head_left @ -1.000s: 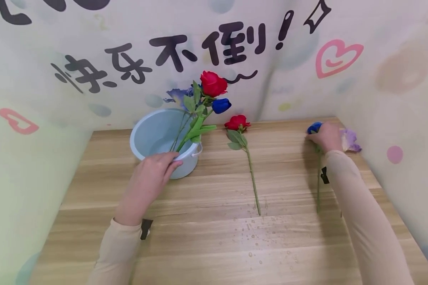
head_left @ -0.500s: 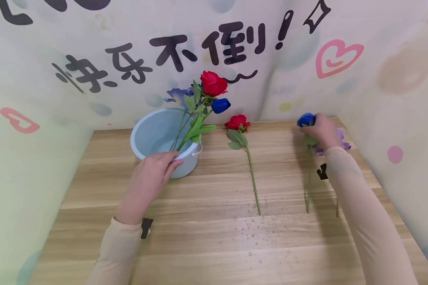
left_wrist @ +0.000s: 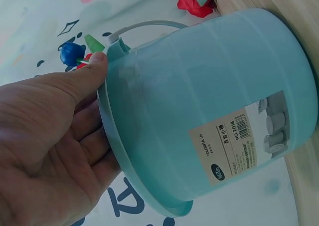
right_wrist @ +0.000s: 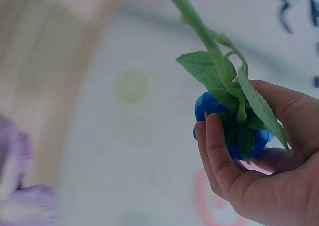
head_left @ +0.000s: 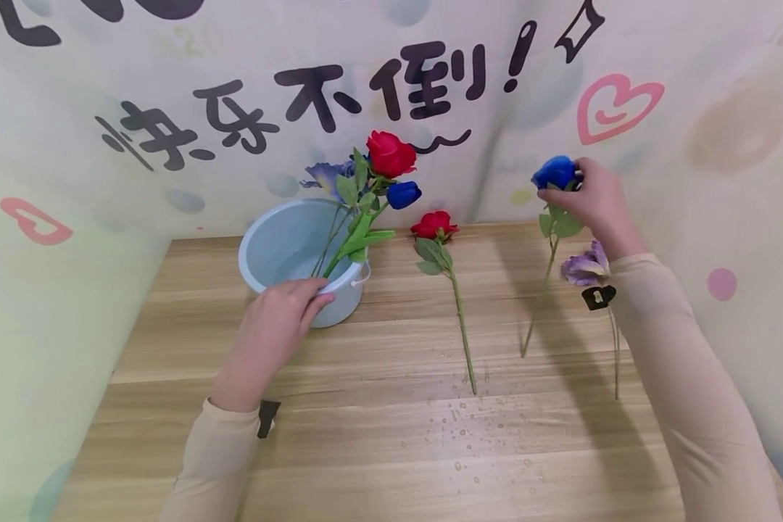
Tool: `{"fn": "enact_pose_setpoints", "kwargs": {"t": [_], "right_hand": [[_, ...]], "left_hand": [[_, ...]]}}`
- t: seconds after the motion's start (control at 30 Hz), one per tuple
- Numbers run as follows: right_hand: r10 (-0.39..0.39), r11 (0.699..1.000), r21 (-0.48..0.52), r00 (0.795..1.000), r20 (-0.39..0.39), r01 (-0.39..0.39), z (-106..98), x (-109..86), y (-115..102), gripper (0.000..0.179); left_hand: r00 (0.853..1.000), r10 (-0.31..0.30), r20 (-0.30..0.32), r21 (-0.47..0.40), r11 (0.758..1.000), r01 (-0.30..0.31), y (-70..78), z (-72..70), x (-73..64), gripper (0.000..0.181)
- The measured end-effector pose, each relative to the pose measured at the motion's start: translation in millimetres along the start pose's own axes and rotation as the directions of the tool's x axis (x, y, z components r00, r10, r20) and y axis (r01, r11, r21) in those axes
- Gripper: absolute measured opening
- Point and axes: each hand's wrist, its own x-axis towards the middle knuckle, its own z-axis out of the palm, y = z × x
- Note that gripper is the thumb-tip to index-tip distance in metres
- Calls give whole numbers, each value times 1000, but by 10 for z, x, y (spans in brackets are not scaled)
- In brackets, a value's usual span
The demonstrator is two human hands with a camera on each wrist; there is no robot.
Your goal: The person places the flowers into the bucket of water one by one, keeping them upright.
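The head view leaves you guessing at the green flower stems' lower ends, behind your bare left hand and the light-blue round plastic bucket's near rim. Near the far right corner of the wood-grained table, your beige sleeve covers part of the purple ruffled flower, which your right wrist view blurs and crops. There, your bare right hand hides some of the blue layered rose; its stem runs out of frame. The bucket label's smallest print is unreadable.
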Motion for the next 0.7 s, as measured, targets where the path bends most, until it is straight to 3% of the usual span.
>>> {"fn": "enact_pose_setpoints", "kwargs": {"t": [0.2, 0.4, 0.53, 0.7], "right_hand": [[-62, 993, 92, 994, -88, 70, -157, -98, -482, 77], [-119, 977, 148, 969, -216, 153, -265, -275, -988, 65], [-213, 949, 172, 939, -270, 265, -310, -480, -1346, 62], [-336, 884, 213, 882, -330, 416, -338, -737, -1771, 60]], "left_hand": [[1000, -8, 4, -3, 1000, 8, -11, 0, -13, 20], [1000, -12, 0, -4, 1000, 12, -24, 2, -27, 21], [1000, -6, -14, 0, 1000, 6, -32, -3, -34, 20], [1000, 0, -22, 10, 1000, 0, -44, -2, -36, 20]]}}
